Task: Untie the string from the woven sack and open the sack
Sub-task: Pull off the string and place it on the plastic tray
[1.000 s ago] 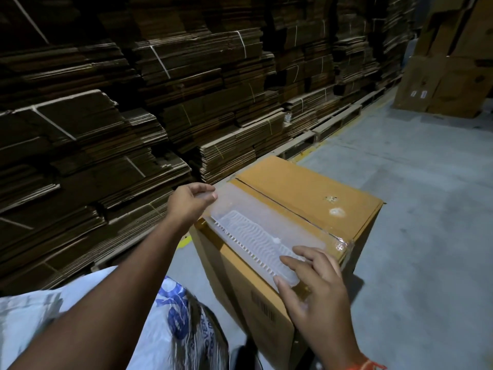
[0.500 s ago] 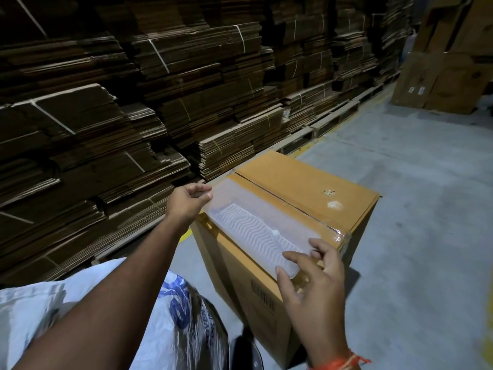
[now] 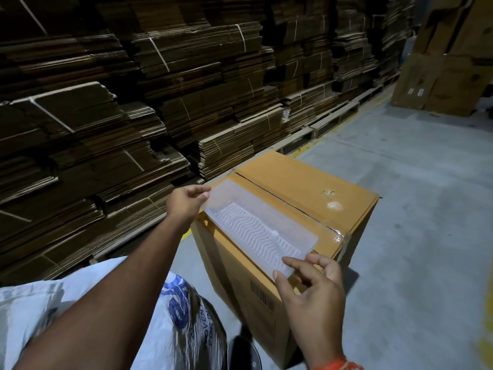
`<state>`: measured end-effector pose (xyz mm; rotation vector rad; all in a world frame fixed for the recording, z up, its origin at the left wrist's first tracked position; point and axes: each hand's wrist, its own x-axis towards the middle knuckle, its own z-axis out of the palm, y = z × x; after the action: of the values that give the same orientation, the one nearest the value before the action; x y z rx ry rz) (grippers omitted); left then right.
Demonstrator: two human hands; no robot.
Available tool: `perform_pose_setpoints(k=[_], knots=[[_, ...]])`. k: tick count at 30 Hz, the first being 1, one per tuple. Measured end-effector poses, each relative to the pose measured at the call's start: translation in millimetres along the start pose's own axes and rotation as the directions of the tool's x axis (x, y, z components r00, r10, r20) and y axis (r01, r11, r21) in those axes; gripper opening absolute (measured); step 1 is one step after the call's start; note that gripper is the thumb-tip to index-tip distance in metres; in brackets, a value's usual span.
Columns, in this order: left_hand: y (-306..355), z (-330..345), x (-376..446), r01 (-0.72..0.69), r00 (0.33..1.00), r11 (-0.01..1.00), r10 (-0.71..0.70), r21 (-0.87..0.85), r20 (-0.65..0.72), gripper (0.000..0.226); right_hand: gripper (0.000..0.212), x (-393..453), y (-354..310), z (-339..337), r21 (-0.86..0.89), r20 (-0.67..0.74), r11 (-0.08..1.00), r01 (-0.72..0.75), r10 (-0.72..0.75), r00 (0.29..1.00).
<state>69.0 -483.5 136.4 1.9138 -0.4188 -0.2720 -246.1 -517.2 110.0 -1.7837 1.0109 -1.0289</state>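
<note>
Cardboard stacks: huge wall of flattened brown corrugated cardboard bundles (image 3: pixel 160 97), strapped with pale bands and sitting on wooden pallets (image 3: pixel 336 116), fills the whole left and top of the view.

Floor: grey concrete floor (image 3: pixel 416 204) on the right, with a yellow painted line peeking out near the pallets.

Far boxes: a few tall brown cardboard sheets (image 3: pixel 448 70) lean upright in the top right corner, well apart from everything else.

Box: taped-up yellowish-brown cardboard carton (image 3: pixel 306 190) stands on the floor right in front, barcode on its near side, a couple of pale marks on the top flap.

Sack: the white woven plastic sack with blue print (image 3: pixel 176 303) is down at the bottom left, under the left forearm, just beside the carton. Can't make out any string on it from here, and neither hand is touching it.

Plastic piece: long clear rectangular plastic tray with a wavy ribbed pattern (image 3: pixel 256 231) sits over the near flap of the carton, running diagonally.

Left hand: left hand (image 3: pixel 184 201) pinches the far corner of the tray between thumb and fingers.

Right hand: right hand (image 3: pixel 312 289) pinches the near corner between thumb and forefinger, other fingers loosely spread. Hands are well apart, one at each end.

Wrist: orange thread bracelet (image 3: pixel 336 365) on the right wrist.
</note>
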Motion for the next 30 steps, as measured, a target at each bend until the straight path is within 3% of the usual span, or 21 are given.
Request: perform_pose_setpoints(k=[8,16,25,30], knots=[[-1,1,1,0.087,0.996,0.986,-0.089,-0.141,-0.01,0.019,0.042,-2,-3,3,0.09,0.029,0.996,-0.018,0.015,0.999],[-4,1,3,0.055,0.998,0.994,-0.057,-0.095,-0.018,0.018,0.037,-13,4,12,0.168,-0.027,0.985,0.032,-0.028,0.999],[1,6,8,-0.003,1.0,1.0,0.003,-0.014,-0.014,0.017,0.027,-8,3,19,0.521,0.032,0.835,-0.179,0.19,0.981],[-4,7,9,0.01,1.0,0.999,-0.01,-0.051,0.0,0.015,0.014,1,6,13,0.543,0.041,0.793,-0.276,0.303,0.952]])
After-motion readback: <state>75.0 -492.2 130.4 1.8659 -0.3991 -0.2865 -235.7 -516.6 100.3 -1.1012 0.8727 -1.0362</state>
